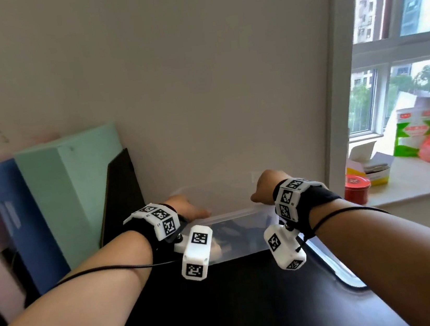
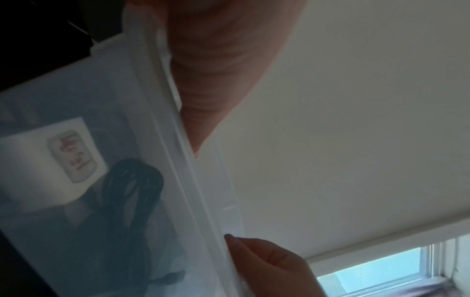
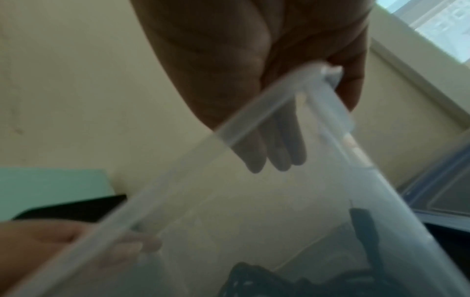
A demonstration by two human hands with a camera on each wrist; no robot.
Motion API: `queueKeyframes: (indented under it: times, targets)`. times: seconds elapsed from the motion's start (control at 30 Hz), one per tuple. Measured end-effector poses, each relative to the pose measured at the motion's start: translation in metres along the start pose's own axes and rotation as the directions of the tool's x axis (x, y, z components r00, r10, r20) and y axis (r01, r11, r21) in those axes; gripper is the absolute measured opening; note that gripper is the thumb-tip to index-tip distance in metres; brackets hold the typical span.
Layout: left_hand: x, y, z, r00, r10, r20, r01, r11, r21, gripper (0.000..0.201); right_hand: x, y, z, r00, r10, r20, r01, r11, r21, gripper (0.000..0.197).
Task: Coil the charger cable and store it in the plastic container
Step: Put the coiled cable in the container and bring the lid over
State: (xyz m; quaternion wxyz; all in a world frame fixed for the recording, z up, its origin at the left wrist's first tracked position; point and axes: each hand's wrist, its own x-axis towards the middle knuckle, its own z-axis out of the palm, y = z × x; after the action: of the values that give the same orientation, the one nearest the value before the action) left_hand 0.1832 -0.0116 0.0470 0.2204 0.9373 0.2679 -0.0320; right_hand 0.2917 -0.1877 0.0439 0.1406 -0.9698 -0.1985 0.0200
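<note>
Cable [image 2: 132, 193] — blurred behind translucent container [image 1: 232, 218] wall.

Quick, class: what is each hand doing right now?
Left hand: grips the left rim of the plastic container.
Right hand: fingers curled over the right rim, gripping it.

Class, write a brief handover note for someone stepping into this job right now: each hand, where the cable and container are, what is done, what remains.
Left hand: grips the plastic container at its left rim.
Right hand: fingers curled over the right rim.
Charger cable: coiled, black, already inside the container, which is on the dark desk.
Done: coiling and placing.
Left: probably set the container down or put it away; no lid on it in view.
</note>
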Motion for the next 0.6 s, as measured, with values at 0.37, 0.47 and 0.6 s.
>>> queueKeyframes:
  times: [0.37,0.47,0.6]
  targets:
    - [-0.057,0.121,0.033,0.885,0.241,-0.399,-0.375,0.876,-0.302,0.024,-0.072,0.119,-0.049,0.942,0.288,-0.170,-0.254,0.947,0.199,0.019]
    - [-0.067,0.155,0.065,0.882,0.331,-0.335,-0.443,0.825,-0.352,0.020,-0.081,0.160,-0.040,0.926,0.351,-0.138,-0.296,0.903,0.312,0.033]
    - [-0.064,0.182,0.110,0.900,0.394,-0.184,-0.435,0.813,-0.386,0.020,-0.095,0.202,-0.023,0.872,0.484,-0.078,-0.425,0.826,0.369,0.020]
